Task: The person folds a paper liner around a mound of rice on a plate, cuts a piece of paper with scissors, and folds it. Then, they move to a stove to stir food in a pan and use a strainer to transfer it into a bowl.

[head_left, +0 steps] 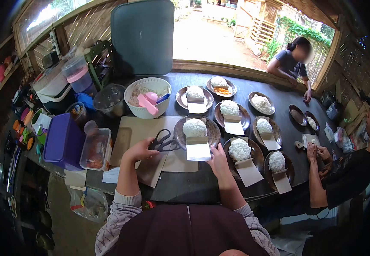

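Note:
My left hand (138, 151) is closed around the blade end of black scissors (166, 144), with the handle loops pointing right over brown cardboard. My right hand (217, 160) grips the lower right rim of a brown plate (214, 133). On that plate sits a mound of white rice (194, 127) in a folded paper box (198, 150), whose flap hangs over the near rim. The fingers under the rim are hidden. Flat cardboard sheets (178, 165) lie beneath the scissors and beside the plate.
Several plated rice portions (239, 149) stand to the right. A white basin (128, 104) with pink and blue utensils is behind; a clear food container (96, 149) and purple box (65, 138) are left. One co-worker's hands (314, 152) work at right; another person (291, 62) leans at the opening.

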Demonstrator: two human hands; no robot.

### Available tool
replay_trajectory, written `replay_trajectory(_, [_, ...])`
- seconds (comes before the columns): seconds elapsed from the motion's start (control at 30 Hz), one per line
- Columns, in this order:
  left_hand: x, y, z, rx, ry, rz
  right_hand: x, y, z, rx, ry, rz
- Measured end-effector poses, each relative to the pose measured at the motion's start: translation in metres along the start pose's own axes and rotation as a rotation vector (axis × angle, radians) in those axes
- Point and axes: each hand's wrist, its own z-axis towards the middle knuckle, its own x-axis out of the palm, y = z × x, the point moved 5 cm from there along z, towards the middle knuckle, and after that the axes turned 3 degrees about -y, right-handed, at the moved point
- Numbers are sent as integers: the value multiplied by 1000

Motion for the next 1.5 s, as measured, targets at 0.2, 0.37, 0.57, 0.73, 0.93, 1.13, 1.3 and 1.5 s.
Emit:
replay_trajectory(0.2, [2,-8,-3,68,11,-40,8,11,-18,-31,6,-214])
replay_trajectory(0.37, [16,-19,-6,114,107,-99,12,36,-43,-499,-31,-742])
replay_trajectory(0.57, [52,-44,-23,360,515,-115,86,73,-95,-894,432,-1283])
replay_trajectory(0.73, [74,-36,-30,401,725,-30,92,46,-104,-763,778,-1681])
replay_trajectory(0.93, [79,-62,-52,429,680,128,83,46,-132,-695,838,-1654])
replay_trajectory(1.13, [20,-53,-47,420,127,83,45,41,-138,-488,788,-1565])
replay_trajectory(1.3, [-4,2,-15,148,-370,538,25,31,-128,-507,649,-1533])
replay_trajectory(1.5, [4,12,-2,28,-401,523,12,20,-112,-596,410,-1569])
